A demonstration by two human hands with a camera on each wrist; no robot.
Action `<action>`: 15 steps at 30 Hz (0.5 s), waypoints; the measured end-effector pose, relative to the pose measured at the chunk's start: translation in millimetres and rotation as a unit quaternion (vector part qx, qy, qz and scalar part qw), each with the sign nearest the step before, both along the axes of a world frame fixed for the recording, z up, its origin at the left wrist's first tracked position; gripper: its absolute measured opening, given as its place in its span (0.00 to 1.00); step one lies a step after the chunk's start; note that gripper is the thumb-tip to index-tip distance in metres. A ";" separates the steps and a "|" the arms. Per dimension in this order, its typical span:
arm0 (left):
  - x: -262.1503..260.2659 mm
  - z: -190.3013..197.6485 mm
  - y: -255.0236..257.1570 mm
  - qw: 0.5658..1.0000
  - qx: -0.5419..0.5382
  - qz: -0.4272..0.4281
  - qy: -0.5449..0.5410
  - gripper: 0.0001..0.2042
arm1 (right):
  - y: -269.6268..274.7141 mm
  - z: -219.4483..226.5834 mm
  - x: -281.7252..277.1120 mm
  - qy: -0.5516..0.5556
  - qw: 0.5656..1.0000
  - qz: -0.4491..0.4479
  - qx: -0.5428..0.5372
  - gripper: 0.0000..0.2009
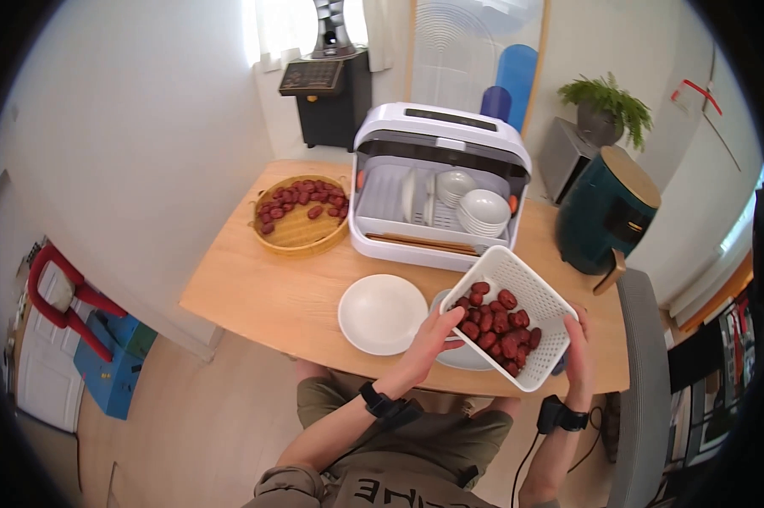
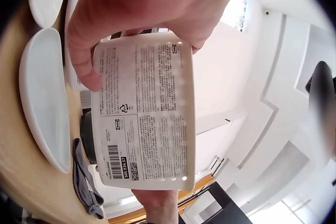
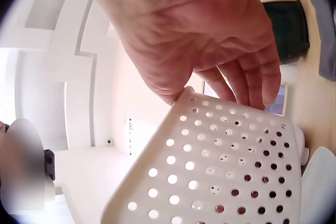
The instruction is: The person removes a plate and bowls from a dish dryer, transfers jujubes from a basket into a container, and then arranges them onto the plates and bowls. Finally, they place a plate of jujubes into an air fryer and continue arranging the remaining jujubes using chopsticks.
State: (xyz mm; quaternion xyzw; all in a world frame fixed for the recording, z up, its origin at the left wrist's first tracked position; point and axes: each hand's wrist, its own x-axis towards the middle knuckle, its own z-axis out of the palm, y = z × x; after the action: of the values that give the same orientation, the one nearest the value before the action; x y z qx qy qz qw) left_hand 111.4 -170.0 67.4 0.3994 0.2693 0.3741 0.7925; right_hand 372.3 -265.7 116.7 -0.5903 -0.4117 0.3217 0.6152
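Note:
A white perforated basket [image 1: 530, 292] holding dark red dates [image 1: 496, 326] is held tilted above the table's front edge. My left hand [image 1: 429, 343] grips its left side, and my right hand [image 1: 579, 356] holds the right side. The left wrist view shows the basket's labelled underside [image 2: 142, 113], with my left hand [image 2: 142, 8] on one side of it. In the right wrist view, my right hand [image 3: 205, 40] holds the holed wall [image 3: 220, 145]. A white plate [image 1: 382, 313] lies left of the basket; another plate [image 1: 462, 359] is partly hidden beneath it.
On the table [image 1: 263, 288], a round wooden tray [image 1: 301, 239] with dates stands at the left. Behind the plates is a white dish cabinet [image 1: 416, 250] with bowls and chopsticks. A dark green appliance [image 1: 598, 212] stands at the right; a grey cloth [image 2: 86, 187] lies near the basket.

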 end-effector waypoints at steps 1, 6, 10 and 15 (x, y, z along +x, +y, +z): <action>-3.6 2.4 3.3 1.000 0.007 -0.006 0.009 0.28 | 1.1 6.3 -2.7 0.004 1.000 0.015 0.001 0.15; -27.5 12.2 26.3 0.994 0.051 -0.051 0.078 0.30 | 2.5 22.8 -12.1 -0.147 0.979 0.092 -0.109 0.13; -58.6 18.5 44.5 0.991 0.054 -0.066 0.101 0.31 | 6.3 30.3 -37.8 -0.180 0.963 0.141 -0.140 0.13; -133.1 18.7 68.6 0.992 0.031 -0.004 0.119 0.32 | 16.1 48.8 -105.6 -0.244 0.937 0.239 -0.074 0.30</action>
State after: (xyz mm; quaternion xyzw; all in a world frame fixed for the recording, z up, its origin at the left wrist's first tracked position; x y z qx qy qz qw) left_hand -21.7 -101.3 86.1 0.4664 0.3481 0.3288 0.7437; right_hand 266.7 -249.6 165.4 -0.5787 -0.6532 0.3351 0.3552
